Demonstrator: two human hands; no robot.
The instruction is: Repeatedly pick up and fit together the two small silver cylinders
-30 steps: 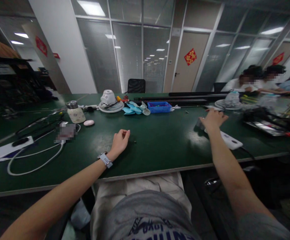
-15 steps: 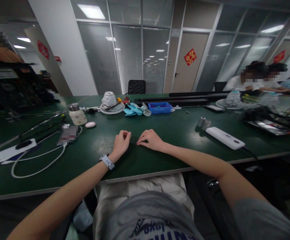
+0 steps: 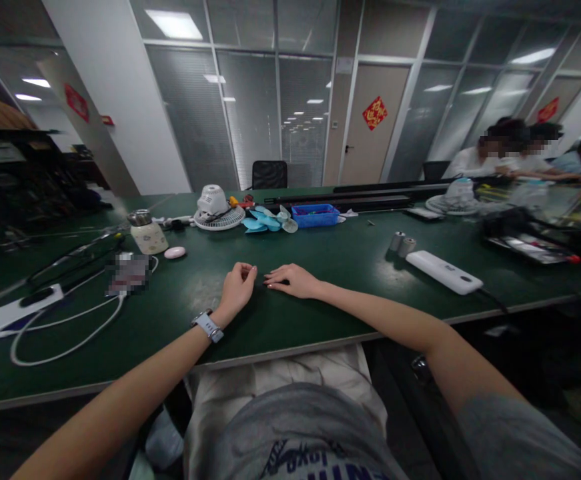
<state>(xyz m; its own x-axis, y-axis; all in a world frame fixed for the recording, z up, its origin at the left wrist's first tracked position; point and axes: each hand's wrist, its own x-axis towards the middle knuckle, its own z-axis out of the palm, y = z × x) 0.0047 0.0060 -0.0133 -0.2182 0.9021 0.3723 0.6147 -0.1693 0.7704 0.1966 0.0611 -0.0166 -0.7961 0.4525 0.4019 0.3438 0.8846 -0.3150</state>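
Green workbench (image 3: 320, 313), grey shirt's dark lettering (image 3: 310, 460)

Below the left hand's fingers (image 3: 243, 272) and the right hand's fingers (image 3: 284, 274), a grey T-shirt (image 3: 300, 437) carries dark blue lettering (image 3: 315, 463), upside down in this view. It seems to read "Tokyo", with a cut-off line beneath it. Far beyond the fingertips and to the right, a red diamond sign (image 3: 375, 113) on a door (image 3: 370, 167) shows gold characters, too small to read. Another red sign (image 3: 77, 103) hangs on a pillar (image 3: 90, 147), far to the left, and is also illegible. Right of the fingers, the dark marks on a white power bank (image 3: 443, 272) are too small to read.
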